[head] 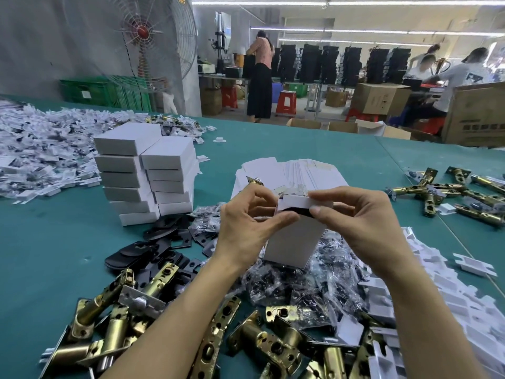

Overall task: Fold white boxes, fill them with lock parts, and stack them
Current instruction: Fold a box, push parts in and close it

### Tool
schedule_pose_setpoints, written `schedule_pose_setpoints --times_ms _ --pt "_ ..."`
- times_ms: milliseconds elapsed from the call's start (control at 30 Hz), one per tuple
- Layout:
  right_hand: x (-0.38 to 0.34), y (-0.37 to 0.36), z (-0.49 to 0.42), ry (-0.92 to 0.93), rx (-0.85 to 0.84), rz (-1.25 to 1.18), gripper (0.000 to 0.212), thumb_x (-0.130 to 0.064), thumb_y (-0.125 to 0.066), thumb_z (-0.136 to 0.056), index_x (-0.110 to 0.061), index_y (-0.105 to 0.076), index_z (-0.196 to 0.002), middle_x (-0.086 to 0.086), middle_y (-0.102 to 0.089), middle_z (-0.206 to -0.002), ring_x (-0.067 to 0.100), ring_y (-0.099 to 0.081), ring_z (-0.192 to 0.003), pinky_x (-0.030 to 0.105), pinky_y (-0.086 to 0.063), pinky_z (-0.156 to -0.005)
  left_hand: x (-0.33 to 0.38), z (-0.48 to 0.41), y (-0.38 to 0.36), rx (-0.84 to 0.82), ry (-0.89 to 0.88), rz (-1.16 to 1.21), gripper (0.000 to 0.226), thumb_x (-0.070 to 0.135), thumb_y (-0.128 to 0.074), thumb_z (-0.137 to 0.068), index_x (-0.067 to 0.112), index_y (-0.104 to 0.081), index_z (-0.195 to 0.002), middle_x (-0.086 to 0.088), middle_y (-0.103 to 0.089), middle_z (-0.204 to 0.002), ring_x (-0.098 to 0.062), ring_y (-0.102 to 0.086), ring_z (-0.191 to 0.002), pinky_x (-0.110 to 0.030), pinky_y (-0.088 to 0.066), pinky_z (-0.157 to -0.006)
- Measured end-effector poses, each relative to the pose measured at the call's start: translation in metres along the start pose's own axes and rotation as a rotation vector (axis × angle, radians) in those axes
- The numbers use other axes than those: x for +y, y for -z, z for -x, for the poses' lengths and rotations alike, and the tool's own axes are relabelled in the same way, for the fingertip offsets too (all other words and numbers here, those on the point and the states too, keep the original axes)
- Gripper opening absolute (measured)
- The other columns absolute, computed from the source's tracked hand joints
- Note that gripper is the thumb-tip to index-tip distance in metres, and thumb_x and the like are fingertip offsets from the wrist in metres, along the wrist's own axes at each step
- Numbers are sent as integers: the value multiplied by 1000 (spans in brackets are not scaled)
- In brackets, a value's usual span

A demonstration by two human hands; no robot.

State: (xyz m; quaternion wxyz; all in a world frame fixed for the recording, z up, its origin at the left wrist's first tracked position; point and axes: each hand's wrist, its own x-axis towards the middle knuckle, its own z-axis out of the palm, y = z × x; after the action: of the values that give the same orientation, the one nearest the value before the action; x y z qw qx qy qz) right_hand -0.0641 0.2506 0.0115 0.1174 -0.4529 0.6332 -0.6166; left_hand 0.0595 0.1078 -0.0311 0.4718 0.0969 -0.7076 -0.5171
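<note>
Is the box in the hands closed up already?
No, the white box held by the left hand and right hand is open at its top, dark inside showing.

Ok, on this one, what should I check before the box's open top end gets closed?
1. White box held upright by left hand and right hand: ok.
2. Dark part showing inside the open top: ok.
3. All parts in: cannot tell.
4. Top flap tucked: not ok.
5. Bottom end closed: cannot tell, hidden.
6. Stacked boxes at left standing: ok.
</note>
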Motion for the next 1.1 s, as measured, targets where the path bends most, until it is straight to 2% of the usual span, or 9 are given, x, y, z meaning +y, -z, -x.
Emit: schedule_pose_setpoints --times_ms 100,267,400,533,667,767,900,1000,1100 --pt "2 -2 -1 31 23 59 25 -1 -78 -80 -24 -77 -88 -1 -78 -87 28 -72 -86 41 -59 -81 0 -1 0 -19 7 -1 37 39 -86 -65 32 -59 -90 4 -77 -91 -11 -74 -83 -19 -56 -68" --pt "3 -6 -2 96 3 142 21 -2 -76 -81 -21 -78 -89 -6 -77 -89 8 -72 -86 22 -56 -81 3 -1 0 -13 5 48 31 35 -80 -76 23 -64 -101 -1 -76 -97 -15 -75 -89 -25 -59 -73" --pt "3 -5 -1 91 -21 110 22 -1 -74 -83 -19 -77 -94 -5 -77 -96 6 -71 -94 22 -56 -84 3 -1 -2 -20 4 66 23 33 -75 -81 24 -69 -100 1 -76 -103 -15 -75 -94 -35 -61 -81" --pt "5 -1 1 68 -96 61 29 1 -71 -85 -25 -76 -97 -6 -76 -103 7 -70 -100 22 -55 -87 1 -2 -2 -25 6 97 18 28 -72 -82 26 -71 -100 15 -75 -104 -13 -74 -98 -30 -60 -84" --pt "8 1 0 71 -127 33 31 4 -72 -81 -21 -76 -99 -7 -75 -105 7 -69 -102 20 -54 -90 -3 0 0 -50 -11 52 19 31 -73 -81 30 -73 -100 10 -74 -110 -13 -72 -103 -32 -60 -86" --pt "10 2 0 74 -141 45 29 -1 -75 -78 -22 -76 -98 -12 -74 -103 2 -68 -102 15 -52 -87 -5 1 3 -109 3 4 25 35 -77 -76 36 -72 -101 7 -71 -119 -14 -72 -103 -27 -60 -81" --pt "14 4 -1 46 -168 56 34 -16 -76 -74 -28 -75 -105 -15 -73 -110 1 -66 -106 18 -55 -85 -6 -1 3 -79 90 88 24 35 -79 -75 36 -75 -98 3 -76 -110 -17 -74 -98 -30 -60 -80" --pt "21 -2 0 93 -55 137 44 -5 -76 -81 -36 -70 -111 -16 -72 -111 2 -67 -94 23 -56 -81 -8 -3 2 -4 131 142 22 28 -76 -77 27 -75 -99 -3 -78 -99 -19 -74 -95 -35 -60 -84" --pt "25 -6 1 106 3 88 45 -6 -78 -79 -41 -71 -105 -21 -73 -101 6 -71 -84 23 -58 -74 -6 -4 2 -4 143 127 19 31 -74 -79 31 -75 -98 -1 -78 -98 -18 -74 -93 -31 -59 -80"
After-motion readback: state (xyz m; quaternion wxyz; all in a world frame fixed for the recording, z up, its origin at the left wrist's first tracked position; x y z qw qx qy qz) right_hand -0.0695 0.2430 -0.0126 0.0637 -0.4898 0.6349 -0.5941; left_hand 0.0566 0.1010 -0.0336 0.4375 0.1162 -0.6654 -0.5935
